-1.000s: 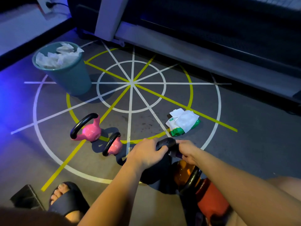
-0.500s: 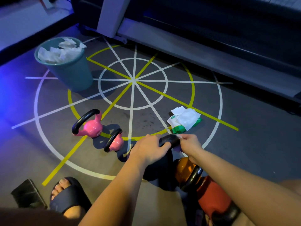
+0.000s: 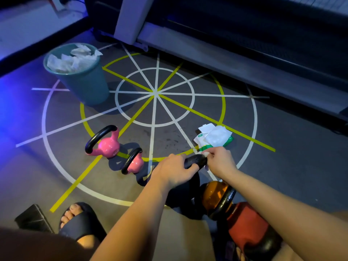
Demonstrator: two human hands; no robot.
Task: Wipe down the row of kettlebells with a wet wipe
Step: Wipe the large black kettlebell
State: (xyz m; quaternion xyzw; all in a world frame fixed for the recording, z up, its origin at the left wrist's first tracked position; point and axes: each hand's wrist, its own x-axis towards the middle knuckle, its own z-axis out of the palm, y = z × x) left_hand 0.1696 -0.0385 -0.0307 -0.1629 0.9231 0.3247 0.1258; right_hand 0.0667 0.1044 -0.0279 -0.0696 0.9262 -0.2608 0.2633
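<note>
A row of kettlebells runs from left to lower right on the floor: a pink one (image 3: 108, 144), a smaller pink one (image 3: 134, 162), a dark one (image 3: 195, 161), an orange one (image 3: 214, 194) and a red one (image 3: 246, 228). My left hand (image 3: 173, 171) grips the dark kettlebell's handle from the left. My right hand (image 3: 219, 161) pinches a wet wipe (image 3: 206, 154) against the right end of that handle. The dark kettlebell's body is mostly hidden under my arms.
A pack of wipes (image 3: 213, 137) lies on the floor just beyond my right hand. A teal bin (image 3: 84, 85) full of used wipes stands at the back left. A treadmill base (image 3: 244, 66) runs along the back. My sandalled foot (image 3: 79, 221) is at the lower left.
My right hand has slid along the handle toward its right end, and the wipe now shows at its fingertips. My left hand keeps its grip. The view has shifted slightly.
</note>
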